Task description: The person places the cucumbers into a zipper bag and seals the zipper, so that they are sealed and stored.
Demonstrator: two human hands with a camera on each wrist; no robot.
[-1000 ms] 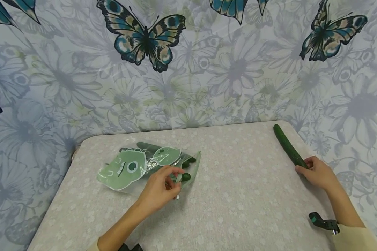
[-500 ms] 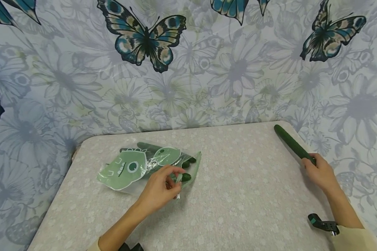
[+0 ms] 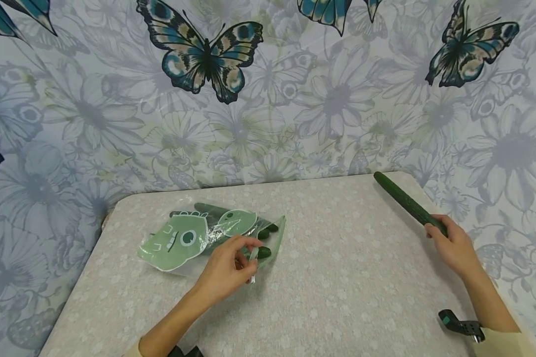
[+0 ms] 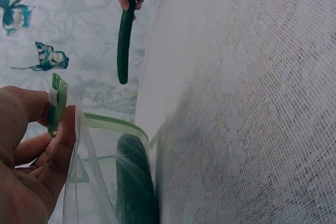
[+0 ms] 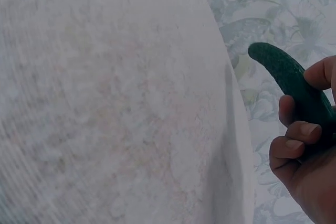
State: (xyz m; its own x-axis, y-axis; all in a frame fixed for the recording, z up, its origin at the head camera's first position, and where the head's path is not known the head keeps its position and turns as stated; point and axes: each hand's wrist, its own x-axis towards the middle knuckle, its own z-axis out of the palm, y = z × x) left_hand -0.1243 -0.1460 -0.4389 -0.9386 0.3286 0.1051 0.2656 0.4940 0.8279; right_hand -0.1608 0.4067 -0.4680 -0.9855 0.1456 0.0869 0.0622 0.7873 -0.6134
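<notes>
Long cucumber (image 3: pixel 406 203): being held at its near end, right of frame in the head view, lifted off the table and angled up-left past the table's far right corner. Right hand (image 3: pixel 451 245) is wrapped round that end, fingers (image 5: pixel 302 129) curled over the skin in the right wrist view; most of the length is being left unsupported.

Risk, judged: the free end is being carried by a one-end grip, so sagging, twisting in the fingers or slipping out is likely if the swing is quick. The tip is also being held near the butterfly-print wall covering (image 3: pixel 339 94), and a brush against it is possible.

Zip bag (image 3: pixel 205 238), green cartoon print, is lying left of centre on the table (image 3: pixel 339 277), well apart from the held cucumber. Its mouth edge is being pinched between thumb and curled fingers of the left hand (image 3: pixel 228 270); the opening is being kept only narrowly parted in the left wrist view.

Cucumbers already in the bag (image 4: pixel 134 182) are lying just inside the mouth, and entry is being partly blocked by them. Snagging on the zip strip (image 4: pixel 56 103) is judged possible.

A small black clip-like device (image 3: pixel 460 325) is lying at lower right, near the right forearm.
</notes>
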